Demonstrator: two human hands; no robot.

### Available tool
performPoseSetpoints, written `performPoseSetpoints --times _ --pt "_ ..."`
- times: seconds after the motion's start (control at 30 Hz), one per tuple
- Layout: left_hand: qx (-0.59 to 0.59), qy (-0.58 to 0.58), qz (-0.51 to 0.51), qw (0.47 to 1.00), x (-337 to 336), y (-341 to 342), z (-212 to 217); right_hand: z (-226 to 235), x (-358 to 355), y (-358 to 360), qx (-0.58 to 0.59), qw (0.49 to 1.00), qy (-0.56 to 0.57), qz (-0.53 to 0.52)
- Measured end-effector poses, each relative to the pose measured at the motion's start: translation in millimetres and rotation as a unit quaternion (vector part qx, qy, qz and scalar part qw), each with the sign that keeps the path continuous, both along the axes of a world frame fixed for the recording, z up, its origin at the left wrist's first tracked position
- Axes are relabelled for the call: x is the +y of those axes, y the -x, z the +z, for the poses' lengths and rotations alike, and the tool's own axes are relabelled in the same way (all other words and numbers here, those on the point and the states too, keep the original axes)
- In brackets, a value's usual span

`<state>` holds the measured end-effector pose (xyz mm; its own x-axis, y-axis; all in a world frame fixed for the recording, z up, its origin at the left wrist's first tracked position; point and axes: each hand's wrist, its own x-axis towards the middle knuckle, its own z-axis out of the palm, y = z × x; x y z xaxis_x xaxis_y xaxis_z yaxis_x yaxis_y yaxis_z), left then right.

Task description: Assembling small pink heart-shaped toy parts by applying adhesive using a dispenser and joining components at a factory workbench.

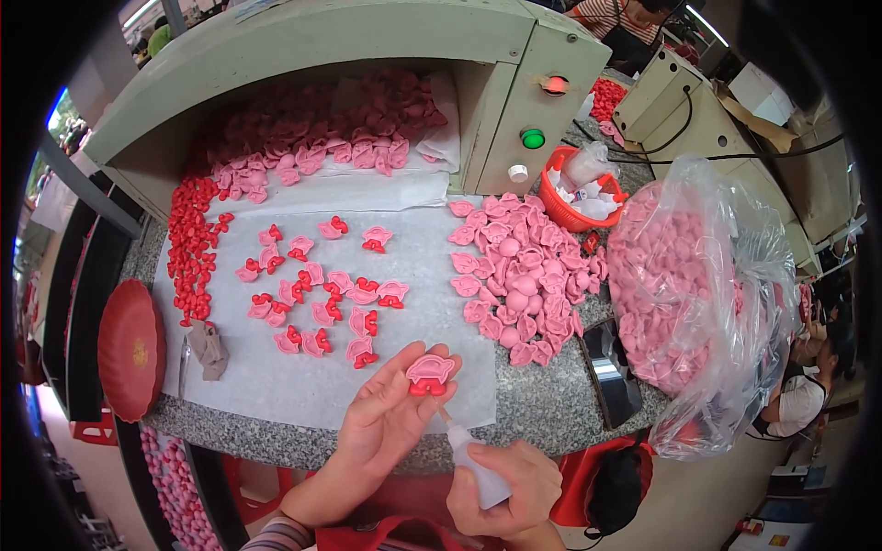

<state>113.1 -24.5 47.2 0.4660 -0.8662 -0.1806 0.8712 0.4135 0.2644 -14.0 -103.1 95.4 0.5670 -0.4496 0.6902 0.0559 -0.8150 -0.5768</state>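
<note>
My left hand [375, 418] is closed round the edges of a small pink plastic piece with a red part joined below it [429, 375], held up over the paper's front edge. In my right hand [522, 485] is a white squeeze bottle [478, 466], tilted so its thin nozzle points up towards the piece. The nozzle tip is close under the left fingers; whether it touches anything I cannot tell. On the white paper [413, 275] lie several similar pink-and-red pieces [322, 285]. Loose red parts [190, 248] are heaped at its left, loose pink parts [519, 275] at its right.
Behind the paper stands a pale green machine [367, 37] with pink pieces in its opening. A red dish [131, 349] and a grey cloth [209, 351] are at left. At right are an orange basket [574, 216], a phone [610, 372] and a clear bag of pink parts [680, 294].
</note>
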Motion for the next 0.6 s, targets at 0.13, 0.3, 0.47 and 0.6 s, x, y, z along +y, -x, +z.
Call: performPoseSetpoints --times 0.13,0.3,0.47,0.6 --pt "0.000 0.000 0.001 1.000 0.7 0.8 0.6 -0.4 -0.2 0.0 0.000 1.000 0.000 -0.001" --pt "0.001 0.000 0.000 1.000 1.6 0.4 0.7 -1.4 0.6 0.4 0.003 1.000 0.001 -0.003" --pt "-0.001 0.001 0.003 1.000 1.2 0.3 0.8 -1.8 0.1 -0.3 0.001 1.000 0.003 0.000" --pt "-0.001 0.003 0.003 1.000 1.2 0.5 0.9 -1.2 0.0 -1.4 -0.001 1.000 -0.003 0.000"
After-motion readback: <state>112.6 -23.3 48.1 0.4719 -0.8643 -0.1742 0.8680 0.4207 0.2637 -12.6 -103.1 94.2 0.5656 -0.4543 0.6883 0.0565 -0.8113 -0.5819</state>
